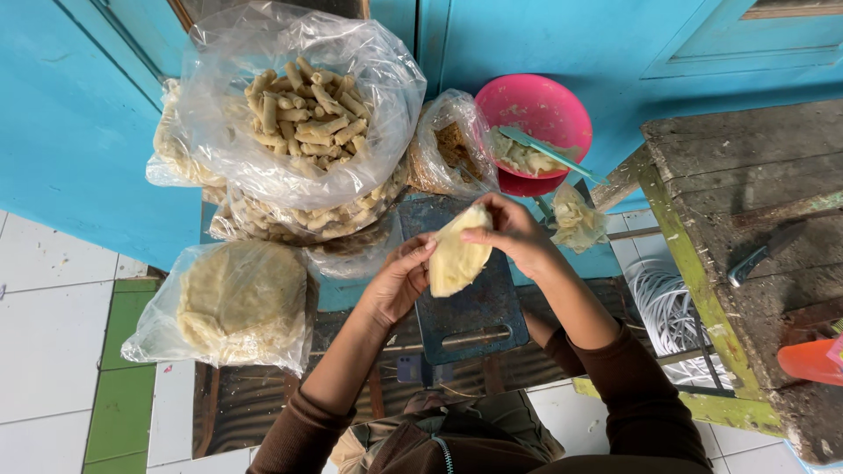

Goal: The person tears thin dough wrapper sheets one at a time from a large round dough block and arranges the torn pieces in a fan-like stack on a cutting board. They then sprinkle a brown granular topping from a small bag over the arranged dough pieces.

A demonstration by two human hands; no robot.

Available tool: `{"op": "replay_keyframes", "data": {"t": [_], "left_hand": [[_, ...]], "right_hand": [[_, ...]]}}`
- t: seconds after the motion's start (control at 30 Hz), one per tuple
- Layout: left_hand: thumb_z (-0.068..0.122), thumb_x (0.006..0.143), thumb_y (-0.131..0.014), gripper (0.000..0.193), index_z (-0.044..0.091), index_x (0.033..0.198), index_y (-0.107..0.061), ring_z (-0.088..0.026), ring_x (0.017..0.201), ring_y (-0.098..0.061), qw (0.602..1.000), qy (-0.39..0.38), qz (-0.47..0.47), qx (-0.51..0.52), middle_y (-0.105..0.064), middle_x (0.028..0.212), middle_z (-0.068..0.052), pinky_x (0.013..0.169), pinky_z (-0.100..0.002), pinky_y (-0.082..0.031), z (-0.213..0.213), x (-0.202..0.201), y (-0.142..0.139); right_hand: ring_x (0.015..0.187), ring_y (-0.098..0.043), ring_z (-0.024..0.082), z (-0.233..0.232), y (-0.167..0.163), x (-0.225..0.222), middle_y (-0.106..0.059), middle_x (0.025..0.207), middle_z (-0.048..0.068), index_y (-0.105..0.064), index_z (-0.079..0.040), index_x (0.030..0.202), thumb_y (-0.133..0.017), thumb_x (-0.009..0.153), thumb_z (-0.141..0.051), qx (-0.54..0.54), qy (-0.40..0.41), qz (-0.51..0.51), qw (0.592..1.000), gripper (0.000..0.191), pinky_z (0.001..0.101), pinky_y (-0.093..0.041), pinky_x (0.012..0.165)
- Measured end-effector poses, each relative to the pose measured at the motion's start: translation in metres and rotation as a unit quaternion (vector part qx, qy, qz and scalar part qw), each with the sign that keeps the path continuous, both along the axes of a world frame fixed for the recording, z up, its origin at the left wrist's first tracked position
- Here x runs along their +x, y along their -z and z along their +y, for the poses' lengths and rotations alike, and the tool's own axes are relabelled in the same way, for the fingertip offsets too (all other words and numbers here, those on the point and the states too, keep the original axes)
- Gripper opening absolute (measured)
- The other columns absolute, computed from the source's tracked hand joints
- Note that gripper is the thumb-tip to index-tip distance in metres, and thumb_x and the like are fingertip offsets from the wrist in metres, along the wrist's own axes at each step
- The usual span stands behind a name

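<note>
Blue painted wall w/ white-and-green floor tiles frames a low surface crowded w/ bags, all within arm's reach of the person seated over it.

Right fingers pinch the top edge of a pale yellow wrapper sheet, thumb and forefinger closed on it, prob. to keep the thin skin from flopping. Left fingers curl against the sheet's left edge, part closed, backing it from that side. Sheet is held up in the air, tilted, just above a dark blue board, so it's off the surface and free to be folded.

Outward: right hand arched, wrist bent down, forearm coming in from lower right in a brown sleeve. Left hand lower, palm turned toward the sheet, forearm rising from lower left.

Around them: clear bag of finished rolls up top, more rolls bagged beneath; bagged stack of flat round wrappers at left, near the left hand; pink bowl w/ pale filling and a teal utensil just beyond the right hand. Worn wooden bench at right, well apart.
</note>
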State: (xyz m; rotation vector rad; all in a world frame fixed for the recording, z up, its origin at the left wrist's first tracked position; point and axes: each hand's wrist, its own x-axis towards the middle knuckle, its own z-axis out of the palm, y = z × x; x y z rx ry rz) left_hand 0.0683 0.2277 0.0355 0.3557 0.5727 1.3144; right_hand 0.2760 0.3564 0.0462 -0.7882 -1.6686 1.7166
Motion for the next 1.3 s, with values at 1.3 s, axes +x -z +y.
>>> {"op": "replay_keyframes", "data": {"t": [1.3], "left_hand": [[0.06, 0.091, -0.062, 0.068, -0.002, 0.118, -0.067, -0.014, 0.074, -0.075, 0.966, 0.039, 0.253, -0.031, -0.075, 0.092, -0.01, 0.059, -0.029, -0.061, -0.024, -0.032, -0.006]], "right_hand": [[0.088, -0.068, 0.02, -0.077, -0.065, -0.028, -0.072, 0.099, 0.002, -0.074, -0.008, 0.096, -0.083, 0.083, -0.013, 0.504, -0.066, -0.094, 0.856, 0.016, 0.0353, -0.053, 0.078]]}}
